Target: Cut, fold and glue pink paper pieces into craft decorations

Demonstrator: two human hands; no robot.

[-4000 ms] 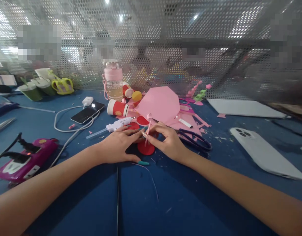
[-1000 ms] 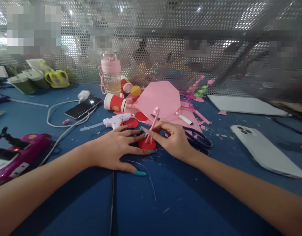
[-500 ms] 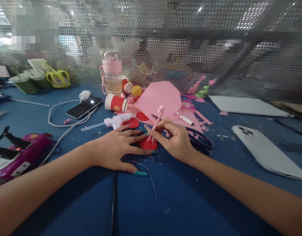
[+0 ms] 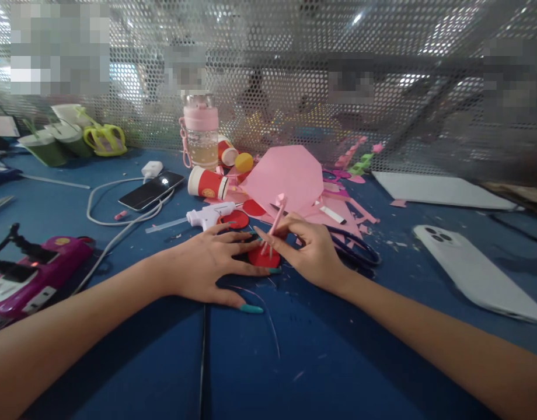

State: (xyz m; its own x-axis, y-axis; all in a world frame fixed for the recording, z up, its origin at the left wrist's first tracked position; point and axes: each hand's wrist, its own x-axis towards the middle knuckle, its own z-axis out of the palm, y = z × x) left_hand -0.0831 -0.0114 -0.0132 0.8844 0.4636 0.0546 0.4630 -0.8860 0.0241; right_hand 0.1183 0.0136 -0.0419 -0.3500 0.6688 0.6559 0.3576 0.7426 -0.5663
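My left hand (image 4: 216,256) lies palm down with its fingers spread, and its fingertips rest at the edge of a red disc (image 4: 268,260) on the table. Between the thumb and fingers of my right hand (image 4: 310,248) is a thin pink stick (image 4: 278,218) with a small pink piece at its top. Its lower end meets the disc, tilted slightly; whether it is stuck there I cannot tell. Blue-handled scissors (image 4: 358,248) lie partly hidden behind my right hand. Beyond my left hand is a white glue gun (image 4: 207,214), close to another red disc (image 4: 236,219).
Pink paper sheets (image 4: 288,172) and scraps lie behind my hands, near a pink-lidded bottle (image 4: 201,134) and a red paper cup (image 4: 207,183). A purple power strip (image 4: 45,271) and black phone (image 4: 152,191) are left; a white phone (image 4: 474,271) is right.
The top of the pink stick has tipped slightly toward me and left, with my right fingertips shifting a little. My left hand stays in place on the table.
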